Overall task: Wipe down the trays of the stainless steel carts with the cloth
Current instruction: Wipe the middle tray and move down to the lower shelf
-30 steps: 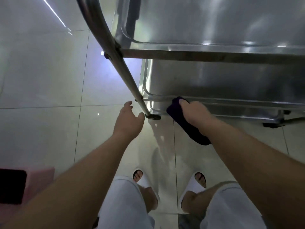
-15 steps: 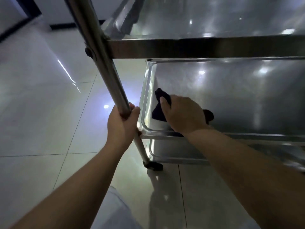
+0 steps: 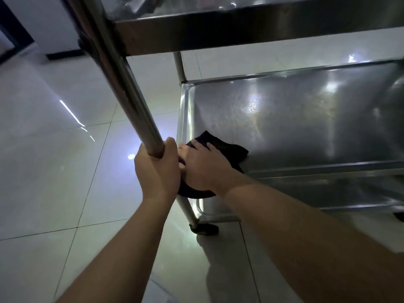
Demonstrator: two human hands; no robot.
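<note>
A stainless steel cart stands in front of me with stacked trays. Its middle tray [image 3: 295, 119] is shiny and bare. A dark purple cloth [image 3: 227, 150] lies in that tray's near left corner and drapes over the front rim. My right hand [image 3: 203, 167] lies flat on the cloth, fingers straight, pressing it down. My left hand [image 3: 156, 171] grips the cart's near left upright post [image 3: 124, 84], fingers wrapped round it. The top tray's front edge [image 3: 240, 27] crosses overhead. A bottom tray [image 3: 218, 212] shows below.
Pale glossy floor tiles [image 3: 54, 160] spread to the left and under the cart. A black caster [image 3: 204, 229] sits at the foot of the near left post. A dark skirting strip [image 3: 63, 54] runs along the wall at the back left.
My left hand went from open beside the post to gripping it. My right hand carried the cloth up from the bottom tray's rim into the middle tray and slid it left into the corner.
</note>
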